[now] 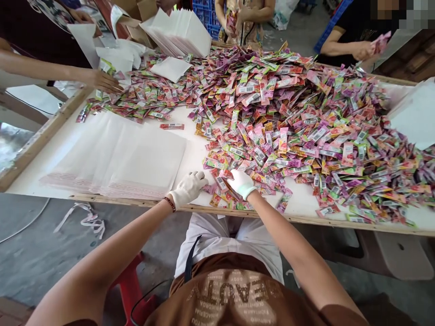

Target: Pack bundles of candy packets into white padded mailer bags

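Note:
A large pile of small printed stick sachets (261, 108), in pink, purple, green, red and orange, spreads over the white tabletop. At the pile's near edge my right hand (242, 182), in a white glove, has its fingers closed on a red sachet (225, 174); its fingertips are partly hidden among the packets. Just left of it, my left hand (189, 188), also gloved, is low over the table with loosely bent fingers and nothing visible in them. Beside the left hand lies an overlapping row of flat white paper bags (146, 154).
A wooden rim (44, 136) edges the table. White bags (180, 31) stand stacked at the back beside a cardboard box (144, 9). At left, a co-worker's hand (102, 81) reaches over sachets. Other people hold sachets at the far side. A red stool (131, 285) stands below.

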### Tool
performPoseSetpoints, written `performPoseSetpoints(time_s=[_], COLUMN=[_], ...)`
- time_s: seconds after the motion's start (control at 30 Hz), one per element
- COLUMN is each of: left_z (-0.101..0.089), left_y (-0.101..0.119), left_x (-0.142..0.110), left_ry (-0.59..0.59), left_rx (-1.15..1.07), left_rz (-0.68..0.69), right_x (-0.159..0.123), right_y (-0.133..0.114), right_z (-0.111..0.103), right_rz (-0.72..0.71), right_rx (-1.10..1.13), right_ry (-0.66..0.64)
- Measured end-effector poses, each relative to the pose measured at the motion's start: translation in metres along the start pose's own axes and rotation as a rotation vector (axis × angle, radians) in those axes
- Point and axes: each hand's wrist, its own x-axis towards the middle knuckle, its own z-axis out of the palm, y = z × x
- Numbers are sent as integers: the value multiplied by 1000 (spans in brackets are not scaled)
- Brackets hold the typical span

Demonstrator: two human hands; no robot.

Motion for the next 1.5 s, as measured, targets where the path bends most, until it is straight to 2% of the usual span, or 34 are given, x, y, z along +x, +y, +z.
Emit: performPoseSetpoints(time_s=[0.1, 0.17, 0.23, 0.3, 0.4, 0.5, 0.63, 0.73, 0.83, 0.97, 1.07, 1.17, 1.37, 1.5], left_z=[-8, -14, -17, -17, -11, -6, -7, -13, -18, -19, -18, -18, -20, -15], left_y=[-4, -5, -3, 3, 12, 18, 12, -1, -12, -15, -9, -6, -11, -14], left_x=[-8, -7, 3, 20, 45, 55, 42, 35, 41, 61, 71, 71, 59, 53], left_ry=[91, 110, 121, 107, 49, 59, 192, 246, 222, 160, 128, 146, 197, 240], left_rx=[-49, -101, -139, -127, -29, 12, -68, -189, -251, -244, -210, -195, -226, -285], left_rz=[29, 24, 46, 120, 223, 246, 254, 172, 71, 6, -26, -58, -67, -20], right_x=[-11, -14, -12, -6, 7, 17, 18, 6, -11, -31, -35, -31, -14, -15], right_y=[28, 46, 58, 61, 55, 54, 72, 86, 90, 85, 87, 97, 120, 128], right_z=[-19, -35, -49, -56, -51, -36, -28, -32, -37, -33, -28, -28, -43, -59], right_rz=[-95, -98, -83, -145, -310, -343, -423, -453, -357, -46, 79, 116, 131, 143], right_rx=[-42, -35, -20, -54, -242, -372, -247, -95, 83, 411, 629, 665, 502, 601], right_ry=[50, 97, 121, 103, 34, 30, 153, 337, 450, 404, 410, 442, 517, 643])
